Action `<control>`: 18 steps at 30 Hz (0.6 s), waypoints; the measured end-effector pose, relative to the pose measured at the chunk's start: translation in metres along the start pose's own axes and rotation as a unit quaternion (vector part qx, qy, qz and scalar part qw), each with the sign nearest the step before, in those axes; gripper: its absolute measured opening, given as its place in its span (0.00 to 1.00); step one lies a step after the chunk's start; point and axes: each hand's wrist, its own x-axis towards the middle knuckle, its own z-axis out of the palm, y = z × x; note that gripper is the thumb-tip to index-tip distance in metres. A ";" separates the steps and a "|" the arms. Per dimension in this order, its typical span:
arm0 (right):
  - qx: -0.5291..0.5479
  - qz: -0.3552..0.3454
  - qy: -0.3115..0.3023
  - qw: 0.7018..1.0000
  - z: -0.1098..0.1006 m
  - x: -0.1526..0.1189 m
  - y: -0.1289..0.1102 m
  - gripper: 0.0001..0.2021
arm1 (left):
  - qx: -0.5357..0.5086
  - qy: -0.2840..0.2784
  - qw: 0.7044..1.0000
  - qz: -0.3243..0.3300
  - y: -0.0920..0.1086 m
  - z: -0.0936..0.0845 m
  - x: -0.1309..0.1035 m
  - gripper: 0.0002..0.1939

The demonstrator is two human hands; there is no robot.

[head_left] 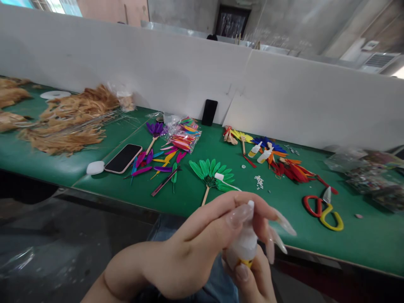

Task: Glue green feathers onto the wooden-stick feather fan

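Above the table's front edge I hold a small white glue bottle (246, 242) upright between both hands. My left hand (192, 252) reaches over from the left, its thumb and fingers closed around the nozzle end. Below it, my right hand (254, 277) grips the bottle's body near the yellow label, partly hidden by the left. Just beyond lies a fan of green feathers (206, 168) on a wooden stick, with a small white piece and cord across it. Tweezers (166, 182) lie to the fan's left, and small white beads (259, 182) to its right.
Red-and-yellow scissors (328, 210) lie at right. Two more glue bottles (255, 150) rest among coloured feather fans. Loose feathers, a phone (123, 158) and a purple fan (155, 129) are left. Tan fibre bundles (69, 118) lie further left; a white partition (158, 67) stands behind.
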 end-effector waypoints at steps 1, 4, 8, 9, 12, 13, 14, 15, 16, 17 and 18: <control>-0.006 -0.009 -0.004 1.000 0.000 0.001 -0.001 0.23 | 0.004 0.014 1.000 -0.004 -0.001 0.001 0.000 0.12; -0.041 -0.064 -0.019 0.997 -0.002 0.007 -0.005 0.18 | 0.006 0.047 0.999 -0.008 -0.005 0.005 -0.001 0.12; -0.095 -0.113 -0.007 0.989 -0.004 0.016 -0.011 0.14 | -0.019 0.070 0.997 0.008 -0.011 0.007 0.000 0.10; -0.103 -0.122 -0.005 0.987 -0.004 0.018 -0.012 0.15 | -0.025 0.071 0.997 0.014 -0.013 0.006 0.001 0.10; -0.124 -0.148 -0.008 0.981 -0.003 0.023 -0.016 0.18 | -0.015 0.065 0.997 0.038 -0.020 0.004 0.003 0.10; -0.133 -0.157 -0.006 0.979 -0.003 0.024 -0.016 0.19 | -0.009 0.062 0.997 0.050 -0.022 0.004 0.003 0.10; -0.142 -0.162 -0.002 0.977 -0.003 0.025 -0.017 0.20 | -0.004 0.064 0.996 0.061 -0.023 0.004 0.004 0.10; -0.150 -0.167 0.002 0.974 -0.003 0.025 -0.017 0.21 | -0.002 0.068 0.995 0.069 -0.024 0.005 0.004 0.10; -0.155 -0.169 0.006 0.973 -0.003 0.024 -0.016 0.21 | 0.001 0.074 0.995 0.073 -0.025 0.006 0.004 0.10; -0.156 -0.168 0.007 0.973 -0.002 0.022 -0.013 0.21 | 0.005 0.082 0.993 0.079 -0.026 0.007 0.004 0.10; -0.150 -0.155 0.006 0.976 -0.001 0.019 -0.009 0.22 | 0.008 0.094 0.992 0.084 -0.027 0.009 0.004 0.10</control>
